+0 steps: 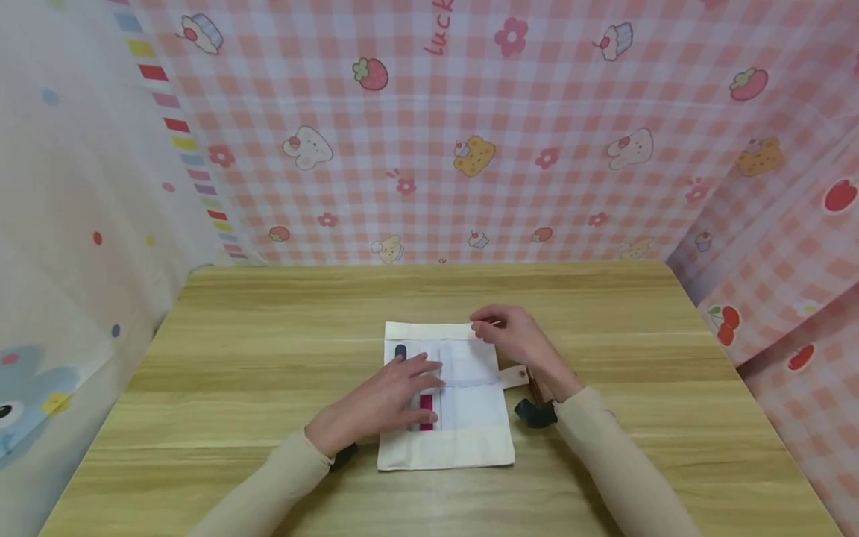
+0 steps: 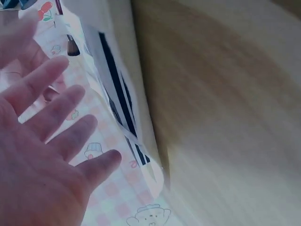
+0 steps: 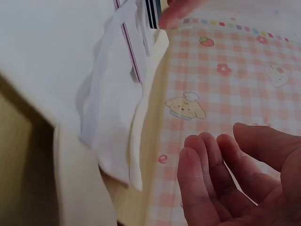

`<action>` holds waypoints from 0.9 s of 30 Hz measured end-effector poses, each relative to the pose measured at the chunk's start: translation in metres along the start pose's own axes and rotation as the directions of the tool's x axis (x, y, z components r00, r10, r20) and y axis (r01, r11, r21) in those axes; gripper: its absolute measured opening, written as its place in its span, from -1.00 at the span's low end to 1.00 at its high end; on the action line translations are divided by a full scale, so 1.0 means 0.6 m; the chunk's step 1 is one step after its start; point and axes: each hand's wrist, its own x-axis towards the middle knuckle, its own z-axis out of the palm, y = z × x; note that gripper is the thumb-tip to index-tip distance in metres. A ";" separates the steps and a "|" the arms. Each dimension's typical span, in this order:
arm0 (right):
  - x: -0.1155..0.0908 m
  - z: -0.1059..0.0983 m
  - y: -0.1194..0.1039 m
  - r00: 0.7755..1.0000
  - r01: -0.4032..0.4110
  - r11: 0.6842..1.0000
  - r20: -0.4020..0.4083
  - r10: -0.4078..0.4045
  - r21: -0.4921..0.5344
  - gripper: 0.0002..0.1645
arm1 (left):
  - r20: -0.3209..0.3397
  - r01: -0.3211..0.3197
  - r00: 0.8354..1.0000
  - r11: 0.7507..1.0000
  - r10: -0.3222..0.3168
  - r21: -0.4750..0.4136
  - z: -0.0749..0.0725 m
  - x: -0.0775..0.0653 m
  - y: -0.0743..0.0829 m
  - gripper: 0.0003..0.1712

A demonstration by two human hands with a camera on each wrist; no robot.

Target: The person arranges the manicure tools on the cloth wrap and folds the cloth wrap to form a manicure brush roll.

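Note:
A cream fabric case (image 1: 446, 451) lies unfolded on the table, its pale inner pockets facing up. My left hand (image 1: 379, 399) is spread over the left half of the case, fingers apart and nothing gripped. Beneath its fingers shows a dark red strip (image 1: 426, 406), and a dark rounded tip (image 1: 400, 350) sticks out above the hand. In the left wrist view, dark striped slim items (image 2: 117, 84) sit in the case and a brush head (image 2: 72, 47) pokes out. My right hand (image 1: 520, 339) hovers at the top right corner of the case, fingers loosely bent, holding nothing.
The wooden table (image 1: 268, 313) ends at a pink checked cloth (image 1: 429, 209) at the back. A strap with a snap (image 1: 514, 377) extends from the case's right edge. Dark wrist gear (image 1: 535, 412) shows by the right sleeve. A pale dotted cloth (image 1: 87, 186) hangs at left.

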 end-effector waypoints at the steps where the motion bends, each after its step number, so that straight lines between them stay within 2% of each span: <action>1: -0.004 -0.006 0.000 1.000 0.005 1.000 -0.006 -0.005 -0.005 -0.60 | 0.011 -0.002 1.000 1.000 0.002 0.001 -0.001 -0.002 0.000 -0.42; 6: -0.025 -0.030 0.005 0.999 0.025 1.000 -0.040 -0.025 -0.004 -0.60 | 0.053 0.014 0.998 1.000 -0.014 0.001 0.003 -0.012 0.001 -0.31; 11: -0.044 -0.049 0.013 0.998 0.018 1.000 -0.065 -0.017 0.022 -0.59 | 0.027 -0.019 0.999 0.999 0.018 0.046 0.009 -0.016 0.000 -0.32; 19: -0.068 -0.074 0.034 0.991 -0.002 0.994 -0.130 -0.013 -0.114 -0.64 | 0.005 -0.027 1.000 0.996 0.027 0.083 0.015 -0.019 0.001 -0.32; 27: -0.083 -0.083 0.058 0.990 -0.013 0.990 -0.142 -0.007 -0.141 -0.65 | 0.007 -0.019 1.000 0.997 0.019 0.078 0.019 -0.016 0.006 -0.37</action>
